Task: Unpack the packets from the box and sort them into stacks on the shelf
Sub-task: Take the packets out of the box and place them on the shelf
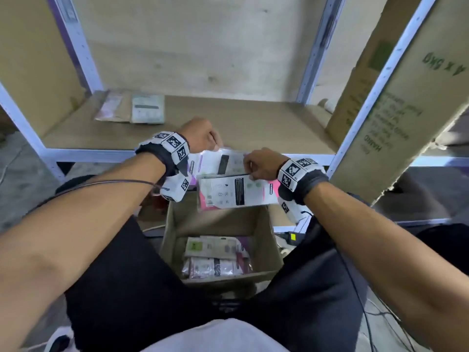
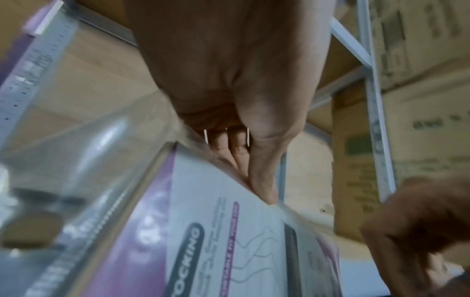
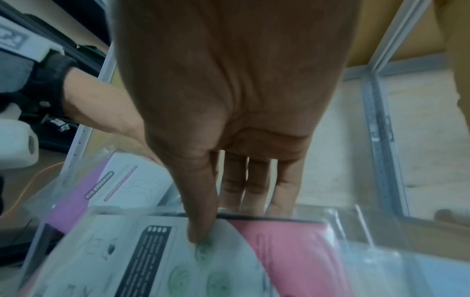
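Note:
My left hand [image 1: 203,138] pinches a purple-and-white stocking packet [image 1: 215,162] by its edge, just above the shelf's front rail; the left wrist view shows the same packet [image 2: 229,231] under the thumb and fingers. My right hand [image 1: 261,163] pinches a pink-and-white packet [image 1: 236,190], thumb [image 3: 201,227] on top and fingers beneath, over the open cardboard box [image 1: 269,240]. Several more packets [image 1: 215,257] lie in the box bottom. Two packets, a pinkish one [image 1: 111,109] and a greenish one [image 1: 148,109], lie side by side at the shelf's back left.
The wooden shelf board [image 1: 241,123] has bare room in its middle and right. White metal uprights [image 1: 83,54] frame it. A tall cardboard carton [image 1: 396,118] leans at the right. Cables [image 1: 365,313] trail over the floor by my right leg.

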